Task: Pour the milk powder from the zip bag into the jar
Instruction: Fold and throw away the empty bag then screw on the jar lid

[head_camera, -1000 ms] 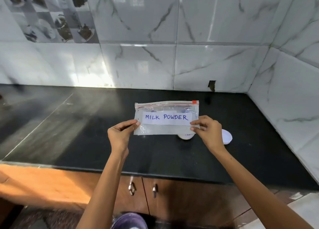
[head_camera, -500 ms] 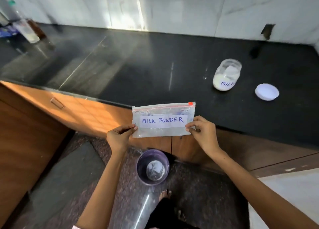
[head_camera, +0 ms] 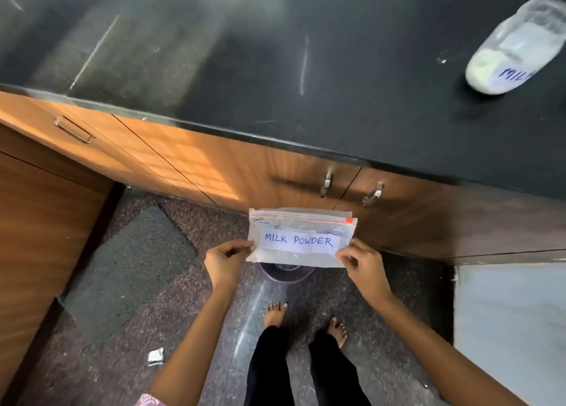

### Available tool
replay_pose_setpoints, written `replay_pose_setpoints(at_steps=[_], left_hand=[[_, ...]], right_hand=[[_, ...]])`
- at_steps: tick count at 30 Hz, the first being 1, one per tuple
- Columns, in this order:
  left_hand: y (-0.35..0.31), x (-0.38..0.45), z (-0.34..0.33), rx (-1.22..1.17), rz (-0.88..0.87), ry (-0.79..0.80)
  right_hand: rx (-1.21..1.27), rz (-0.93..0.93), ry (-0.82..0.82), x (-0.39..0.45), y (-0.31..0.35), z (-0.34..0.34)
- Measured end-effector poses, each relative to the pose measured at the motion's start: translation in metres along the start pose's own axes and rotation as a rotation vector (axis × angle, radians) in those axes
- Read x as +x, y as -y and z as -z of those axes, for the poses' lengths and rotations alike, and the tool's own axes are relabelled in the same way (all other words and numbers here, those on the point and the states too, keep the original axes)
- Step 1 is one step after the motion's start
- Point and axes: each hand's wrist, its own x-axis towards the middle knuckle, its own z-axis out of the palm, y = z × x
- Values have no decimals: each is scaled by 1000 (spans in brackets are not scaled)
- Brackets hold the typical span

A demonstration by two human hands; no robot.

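A clear zip bag [head_camera: 301, 237] with a red zip strip and a white label reading MILK POWDER hangs flat in front of the cabinet doors, below the counter's edge. My left hand [head_camera: 226, 260] pinches its left edge and my right hand [head_camera: 363, 263] pinches its right edge. It looks nearly empty. The clear jar [head_camera: 517, 50] with white powder in its bottom and a blue-lettered label stands on the black counter [head_camera: 275, 68] at the far right, well away from both hands. Its mouth looks open.
A purple bin [head_camera: 286, 272] stands on the floor right under the bag, mostly hidden by it. Wooden cabinet doors with metal handles [head_camera: 352, 188] run below the counter. My bare feet [head_camera: 306, 316] stand on the speckled floor, and a dark mat [head_camera: 128, 261] lies to the left.
The view has tilted down from the wall to the floor. The bag, still held by both hands, has come off the counter to a spot over the bin. The jar's white lid is out of view.
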Motion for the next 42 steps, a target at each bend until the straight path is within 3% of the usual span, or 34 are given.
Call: replay_pose_setpoints(at_steps=[14,19,24,28,31,42], left_hand=[[239,156,-106,224,124,-49],[302,178,-144,321,98,-16],[343,197,-179,393,83,88],[353,199,-195,556,36,306],[338,179,-188,610,-14,376],[150,65,-102,319,4,282]], right_hand=[[-55,-459,312,61,-149,-284],[-137,-485,498,80,-187,-363],[-141,-486,537,92,-209,-408],[-133,-593,458,96,-218,-416],[-139,-638,398,87,-210,-397],[-70,-497,376,48,-71,-212]])
